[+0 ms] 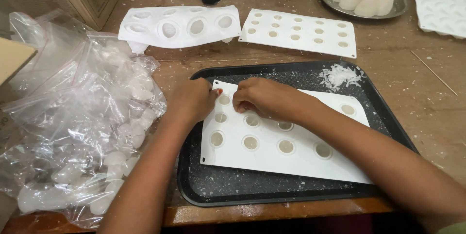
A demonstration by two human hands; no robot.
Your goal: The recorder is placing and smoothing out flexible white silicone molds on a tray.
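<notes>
White silicone mould (272,154) lies on black tray (291,190), centre frame. Left hand (194,100) and right hand (264,98) are curled, pinching its upper-left edge. Risk: mould is flexed too hard, and the set pieces in its cavities are cracked or spilled.

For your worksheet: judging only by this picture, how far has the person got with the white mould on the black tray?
Done: loose white flakes lie on the black tray, and white shaped pieces sit on a metal plate. In hand: the left hand and right hand press on the white mould at its far left corner. Left: the cavities in view look filled.
</notes>
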